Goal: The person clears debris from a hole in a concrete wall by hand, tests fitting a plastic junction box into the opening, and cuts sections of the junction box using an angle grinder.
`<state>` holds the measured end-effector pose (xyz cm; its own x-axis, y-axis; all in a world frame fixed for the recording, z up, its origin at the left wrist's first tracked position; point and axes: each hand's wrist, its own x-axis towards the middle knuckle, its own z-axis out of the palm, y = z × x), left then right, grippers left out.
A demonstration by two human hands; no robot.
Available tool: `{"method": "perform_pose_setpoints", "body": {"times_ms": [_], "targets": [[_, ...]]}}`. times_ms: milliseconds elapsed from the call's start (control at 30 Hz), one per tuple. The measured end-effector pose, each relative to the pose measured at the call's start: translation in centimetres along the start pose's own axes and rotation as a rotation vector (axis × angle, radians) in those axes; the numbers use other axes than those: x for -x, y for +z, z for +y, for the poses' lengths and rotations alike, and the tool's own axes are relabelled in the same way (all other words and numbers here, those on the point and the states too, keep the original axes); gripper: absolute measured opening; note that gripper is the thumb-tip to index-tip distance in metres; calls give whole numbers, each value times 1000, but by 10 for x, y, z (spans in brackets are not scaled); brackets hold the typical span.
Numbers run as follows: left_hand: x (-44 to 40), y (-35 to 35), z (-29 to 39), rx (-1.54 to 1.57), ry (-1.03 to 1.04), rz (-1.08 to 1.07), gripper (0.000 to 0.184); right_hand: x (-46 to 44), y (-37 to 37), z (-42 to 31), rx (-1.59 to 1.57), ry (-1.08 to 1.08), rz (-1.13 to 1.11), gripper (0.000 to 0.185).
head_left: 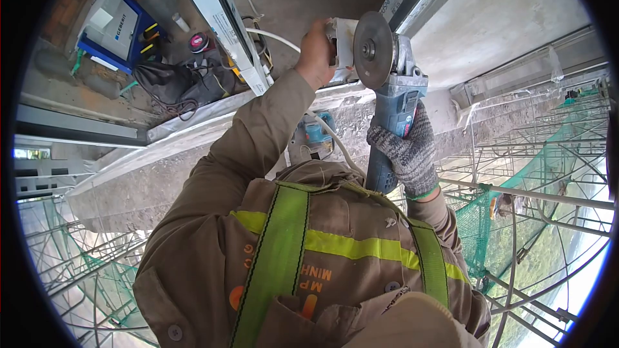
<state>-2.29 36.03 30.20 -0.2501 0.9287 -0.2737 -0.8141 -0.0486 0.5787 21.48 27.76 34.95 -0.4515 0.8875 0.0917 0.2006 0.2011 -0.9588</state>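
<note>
My left hand [314,55] is bare, its fingers closed around a short whitish piece [344,40] with a hollow, rough-edged side. My right hand [412,151] wears a grey knitted glove and grips the blue body of an angle grinder [394,113]. The grinder points upward, its round grey disc [373,49] facing me right beside the whitish piece. Whether disc and piece touch, I cannot tell. Below my hands sits another blue power tool [316,132] on the ledge, partly hidden by a pale cable.
Labelled frame profiles [225,19] rise at left and right. A blue-and-white box [119,26] and a dark bag [187,80] lie on the floor at upper left. Scaffolding pipes [548,196] and green netting [474,232] stand outside the rough concrete ledge [122,196].
</note>
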Motion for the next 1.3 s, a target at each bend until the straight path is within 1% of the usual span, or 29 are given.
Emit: {"method": "perform_pose_setpoints", "body": {"times_ms": [267, 1000, 1233, 1300], "targets": [[-7, -2, -3, -12, 10, 7, 34, -2, 0, 5, 48, -16, 16, 56], [-15, -2, -7, -27, 40, -62, 36, -5, -1, 7, 3, -16, 29, 53], [0, 14, -1, -100, 46, 25, 38, -7, -3, 7, -7, 3, 17, 52], [-9, 9, -5, -79, 48, 12, 38, -7, -3, 7, -5, -12, 23, 52]]}}
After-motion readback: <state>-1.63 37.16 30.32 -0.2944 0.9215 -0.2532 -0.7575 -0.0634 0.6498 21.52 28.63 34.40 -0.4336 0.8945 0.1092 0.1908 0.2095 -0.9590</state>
